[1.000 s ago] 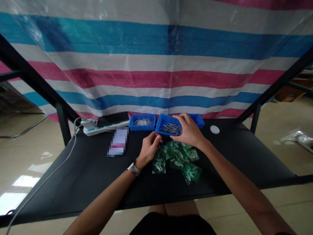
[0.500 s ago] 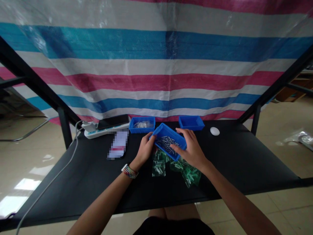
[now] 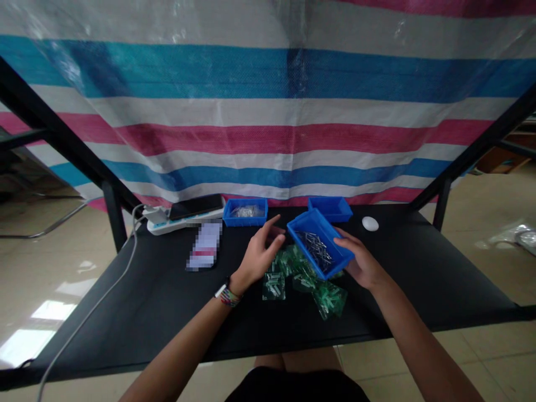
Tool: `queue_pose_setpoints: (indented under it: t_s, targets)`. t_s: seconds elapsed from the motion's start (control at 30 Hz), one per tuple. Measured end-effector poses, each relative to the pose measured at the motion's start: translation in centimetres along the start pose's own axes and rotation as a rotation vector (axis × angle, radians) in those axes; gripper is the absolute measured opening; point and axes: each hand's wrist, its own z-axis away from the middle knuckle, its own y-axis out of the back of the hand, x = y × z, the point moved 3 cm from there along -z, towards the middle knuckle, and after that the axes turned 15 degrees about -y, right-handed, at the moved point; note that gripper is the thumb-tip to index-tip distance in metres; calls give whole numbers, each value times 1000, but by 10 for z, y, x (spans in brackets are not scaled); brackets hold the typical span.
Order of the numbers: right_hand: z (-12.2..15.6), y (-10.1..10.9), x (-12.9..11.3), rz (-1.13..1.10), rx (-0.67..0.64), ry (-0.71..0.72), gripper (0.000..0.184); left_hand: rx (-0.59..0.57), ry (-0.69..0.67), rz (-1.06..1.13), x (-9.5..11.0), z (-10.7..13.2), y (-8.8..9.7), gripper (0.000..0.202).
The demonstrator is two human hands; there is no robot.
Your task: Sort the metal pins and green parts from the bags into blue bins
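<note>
Over the green bags [image 3: 329,300], gripping pin bin [image 3: 312,222] in right hand [image 3: 363,263], thumb over right wall, other fingers mostly hidden. Holding it tilted, with loose metal pins [image 3: 317,251] inside. Have left hand [image 3: 260,254] open, thumb and forefinger spread just beside bin's left corner, not touching it. Can't tell whether touching bags below. Along back of black table [image 3: 402,268], can see left bin [image 3: 245,221] with clear packs [image 3: 248,211] inside, right bin [image 3: 330,210] behind the held one, then white disc [image 3: 370,224] further right. Also have power strip [image 3: 171,225] back left with dark phone [image 3: 196,206] on it, plus pixelated slab [image 3: 206,245] lying in front.
</note>
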Motion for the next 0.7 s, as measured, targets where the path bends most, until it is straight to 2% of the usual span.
queue_pose_setpoints:
  t_s: [0.07, 0.13, 0.17, 0.23, 0.33, 0.43, 0.6, 0.7]
  targets:
    - [9, 21, 1, -58, 113, 39, 49, -245, -181, -176, 7, 5, -11, 82]
    - [18, 41, 3, -92, 227, 62, 50, -506, -303, -288, 9, 13, -27, 93]
    - [23, 50, 5, -105, 274, 74, 50, -587, -334, -325, 9, 16, -34, 97]
    - [32, 64, 10, -126, 343, 96, 51, -657, -366, -368, 8, 21, -44, 90]
    - [44, 73, 19, -134, 387, 117, 52, -626, -368, -389, 4, 23, -49, 62]
    - [52, 71, 30, -148, 395, 123, 55, -569, -359, -391, 0, 21, -46, 41]
    - [56, 51, 45, -119, 374, 147, 62, -451, -321, -362, -5, 19, -41, 21]
    - [55, 36, 50, -47, 363, 171, 68, -359, -289, -336, -4, 18, -41, 17]
